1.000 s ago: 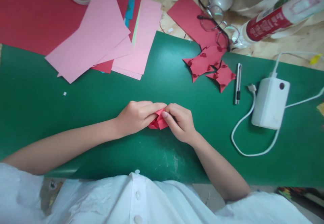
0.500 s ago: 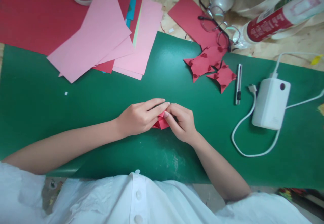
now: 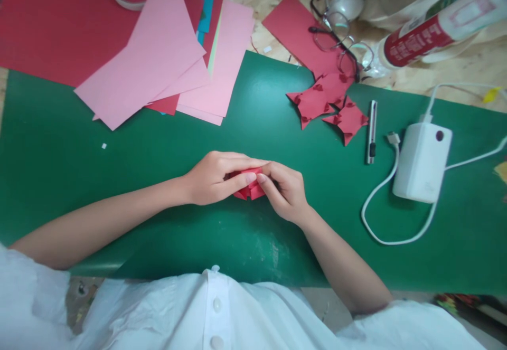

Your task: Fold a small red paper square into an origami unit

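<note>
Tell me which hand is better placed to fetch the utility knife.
Right hand, probably: the utility knife lies on its side of the green mat; the left hand would have to cross over.

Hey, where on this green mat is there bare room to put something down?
The green mat is bare left of the left hand, below the pink sheets, and between the hands and the folded red pieces. It is crowded right, around the utility knife and white charger.
</note>
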A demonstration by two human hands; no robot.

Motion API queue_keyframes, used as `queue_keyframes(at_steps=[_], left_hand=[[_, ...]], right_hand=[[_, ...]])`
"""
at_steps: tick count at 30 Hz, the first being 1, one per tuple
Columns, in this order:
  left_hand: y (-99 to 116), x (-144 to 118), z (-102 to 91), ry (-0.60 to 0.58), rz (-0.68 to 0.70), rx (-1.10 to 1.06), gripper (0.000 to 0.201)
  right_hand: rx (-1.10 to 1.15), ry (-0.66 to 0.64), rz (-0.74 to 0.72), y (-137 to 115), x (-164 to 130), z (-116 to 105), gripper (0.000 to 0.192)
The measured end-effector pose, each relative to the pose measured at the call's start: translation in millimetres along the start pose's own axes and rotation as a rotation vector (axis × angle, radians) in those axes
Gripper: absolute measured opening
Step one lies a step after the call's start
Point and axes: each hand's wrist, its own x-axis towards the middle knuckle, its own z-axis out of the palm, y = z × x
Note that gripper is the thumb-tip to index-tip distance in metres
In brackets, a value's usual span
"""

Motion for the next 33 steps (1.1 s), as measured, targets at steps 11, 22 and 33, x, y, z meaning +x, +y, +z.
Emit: queue_keyframes(at_steps=[11,22,33], left_hand=[[8.3,5.7,-3.8,0.016,-0.113,-0.038,0.036],[10.2,5.7,-3.7,-0.039,-0.026,-0.034,0.033],[7.9,7.9,-5.4,-0.133,-0.06,-0.085,0.047]], right_hand=[[-0.076,0.029,-0.111,-0.4,1.3,0.9,0.022],[-0.095,0.006,-0.187,1.3,1.7,0.3,0.017],[-0.055,0.001,-0.157,1.9,0.4,1.2,0.018]])
